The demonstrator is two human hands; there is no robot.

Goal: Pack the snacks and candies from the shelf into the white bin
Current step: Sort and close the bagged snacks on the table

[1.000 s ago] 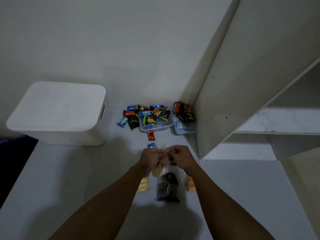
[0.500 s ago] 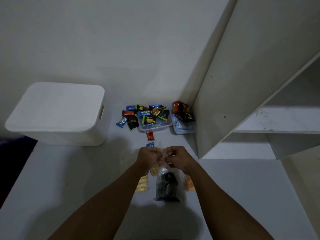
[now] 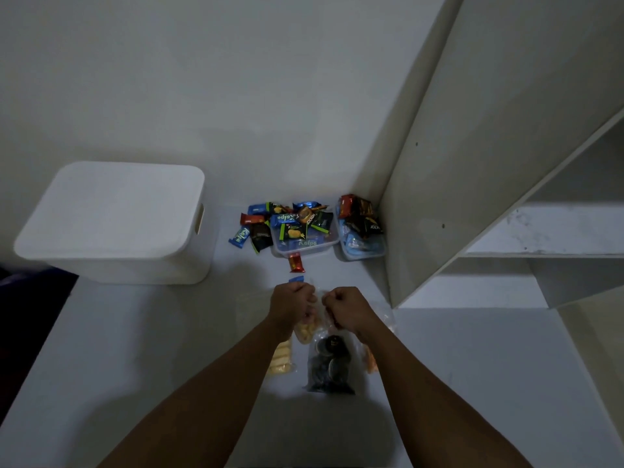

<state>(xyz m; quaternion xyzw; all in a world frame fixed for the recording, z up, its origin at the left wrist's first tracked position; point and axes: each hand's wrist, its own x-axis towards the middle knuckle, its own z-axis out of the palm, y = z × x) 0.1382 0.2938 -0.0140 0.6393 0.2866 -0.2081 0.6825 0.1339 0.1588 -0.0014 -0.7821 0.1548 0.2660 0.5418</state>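
1 wht bin (image 3: 111,224); 2 clr tubs (image 3: 287,253); 1 dk-cookie bag (image 3: 329,366); 1 shelf (image 3: 472,163)

A pale bench (image 3: 135,349) carries a clear plastic tub (image 3: 332,238) and a second, bluish tub (image 3: 364,254) near its far edge. A plain white wall (image 3: 236,79) rises behind the bench, and a dark area (image 3: 20,298) lies past its left edge.

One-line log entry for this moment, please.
left hand: pinches cookie bag top | right hand: pinches same top | white bin: lid on | snacks: unpacked
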